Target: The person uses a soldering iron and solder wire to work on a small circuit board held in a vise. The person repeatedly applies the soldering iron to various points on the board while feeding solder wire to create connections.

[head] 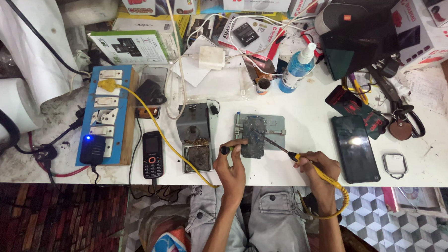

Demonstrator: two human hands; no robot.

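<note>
A small dark circuit board is clamped on a grey metal holder plate at the middle of the white table. My right hand grips a yellow-handled soldering iron, its thin tip resting on the board's upper part. A yellow cable curls from the iron past my right wrist. My left hand sits at the board's lower left corner, fingers pinched on a small dark tool that touches the board's edge.
A soldering iron stand stands left of the holder, with a keypad phone and a blue switchboard further left. A black smartphone lies on the right. A spray bottle, charger and boxes crowd the back.
</note>
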